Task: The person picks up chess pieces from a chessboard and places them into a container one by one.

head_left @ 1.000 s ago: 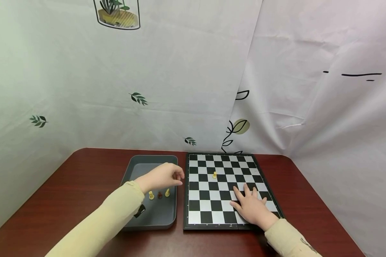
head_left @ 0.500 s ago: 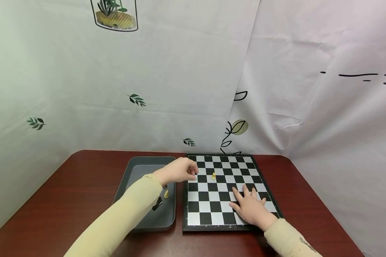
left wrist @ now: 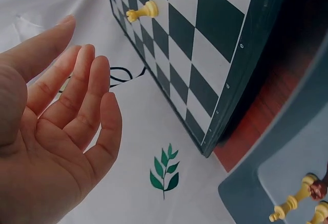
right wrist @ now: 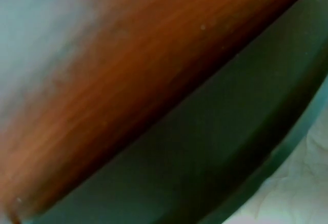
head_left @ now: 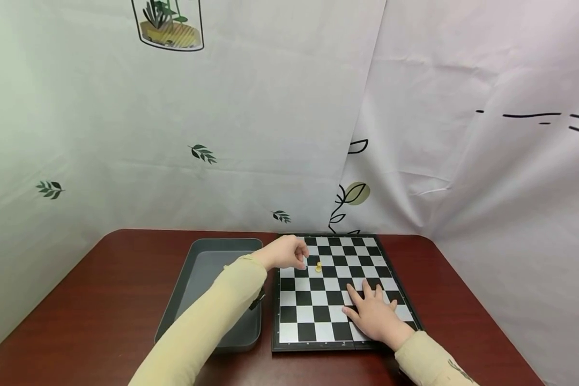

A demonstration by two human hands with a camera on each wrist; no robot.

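A yellow rook (head_left: 318, 267) is on the black-and-white chessboard (head_left: 323, 331); in the left wrist view the same rook (left wrist: 143, 11) shows its notched top. My left hand (head_left: 287, 252) hovers over the board's far left part, just left of the rook and apart from it. Seen from the wrist, the left hand (left wrist: 66, 116) has loosely bent fingers, thumb apart, and holds nothing. My right hand (head_left: 376, 316) rests on the board's near right part with fingers spread. The right wrist view is blurred and shows no hand.
A grey tray (head_left: 198, 276) stands left of the board, partly covered by the left sleeve (head_left: 212, 321). Yellow chess pieces (left wrist: 292, 202) and a brown one (left wrist: 318, 189) lie in it. Both sit on a red-brown table (head_left: 111, 295) before a white cloth backdrop (head_left: 270, 107).
My left hand has moved right, from above the tray's right edge to over the board near the rook. The sleeve now hides the tray's pieces in the head view. My right hand stays put.
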